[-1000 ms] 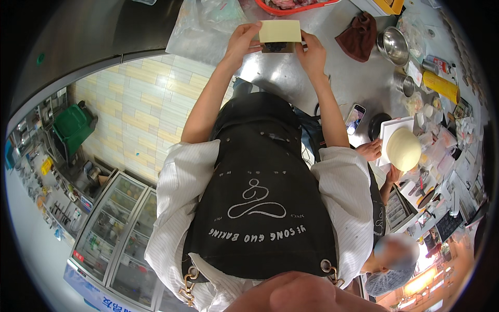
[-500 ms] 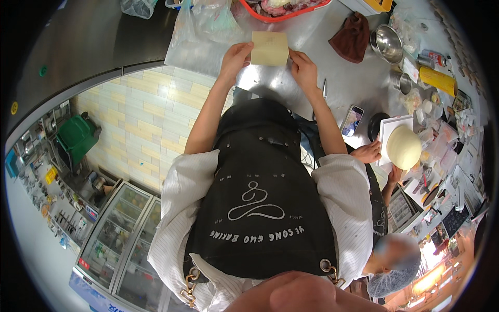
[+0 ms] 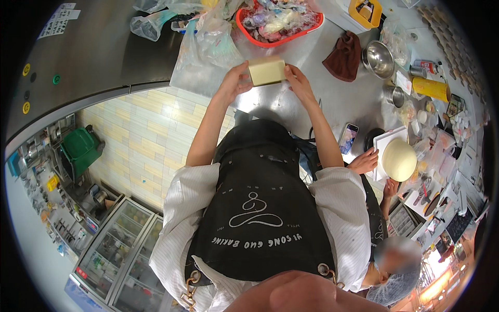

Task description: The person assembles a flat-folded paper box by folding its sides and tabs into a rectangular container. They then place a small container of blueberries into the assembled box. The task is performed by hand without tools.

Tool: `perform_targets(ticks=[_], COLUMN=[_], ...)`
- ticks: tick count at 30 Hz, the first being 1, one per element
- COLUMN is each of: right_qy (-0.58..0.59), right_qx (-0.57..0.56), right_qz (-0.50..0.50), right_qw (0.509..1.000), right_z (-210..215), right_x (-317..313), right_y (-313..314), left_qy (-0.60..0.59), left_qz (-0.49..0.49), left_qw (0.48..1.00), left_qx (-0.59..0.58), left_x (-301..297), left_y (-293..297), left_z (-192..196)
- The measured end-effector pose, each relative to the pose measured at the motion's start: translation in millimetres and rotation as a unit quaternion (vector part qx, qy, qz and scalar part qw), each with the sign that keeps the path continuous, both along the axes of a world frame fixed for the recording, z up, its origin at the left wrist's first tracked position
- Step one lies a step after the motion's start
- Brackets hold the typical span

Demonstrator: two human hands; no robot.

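Observation:
A pale yellow rectangular block (image 3: pixel 267 71) is held up between both my hands above the steel counter (image 3: pixel 332 104). My left hand (image 3: pixel 235 82) grips its left end, and my right hand (image 3: pixel 296 80) grips its right end. Both forearms reach out from my black apron. Just beyond the block lies a red tray (image 3: pixel 280 31) full of wrapped items, with crumpled clear plastic bags (image 3: pixel 208 47) to its left.
A dark red cloth (image 3: pixel 344 56), a steel bowl (image 3: pixel 379 58), a yellow can (image 3: pixel 430 88) and a phone (image 3: pixel 348 138) lie on the counter. A co-worker's hand (image 3: pixel 365 161) rests by a round pale dough ball (image 3: pixel 399 159) on a white board. A tiled floor and glass-door fridges show at the lower left.
Both hands have brought the yellow block nearer to me and lower in the view, away from the red tray. The co-worker's hands stay by the dough.

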State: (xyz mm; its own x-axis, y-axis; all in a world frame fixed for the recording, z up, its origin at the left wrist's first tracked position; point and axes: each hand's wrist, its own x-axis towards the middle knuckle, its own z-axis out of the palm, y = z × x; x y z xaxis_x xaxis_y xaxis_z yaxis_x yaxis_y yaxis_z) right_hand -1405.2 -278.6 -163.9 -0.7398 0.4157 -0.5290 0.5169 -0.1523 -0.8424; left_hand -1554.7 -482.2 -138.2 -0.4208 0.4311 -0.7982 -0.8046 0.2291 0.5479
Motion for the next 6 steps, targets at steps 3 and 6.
perform_targets(ticks=[3,6], right_qy=[0.126,0.195], right_qx=[0.116,0.201], right_qz=[0.077,0.123], right_qw=[0.982,0.952], right_z=[-0.8,16.4], right_x=[-7.8,-18.3], right_y=[8.6,15.9], left_qy=[0.062,0.151], left_qz=[0.035,-0.014], left_qw=[0.995,0.975], left_qx=[0.070,0.161], left_x=[-2.7,-13.8], left_y=[4.2,-8.3], left_z=[12.6,-14.4])
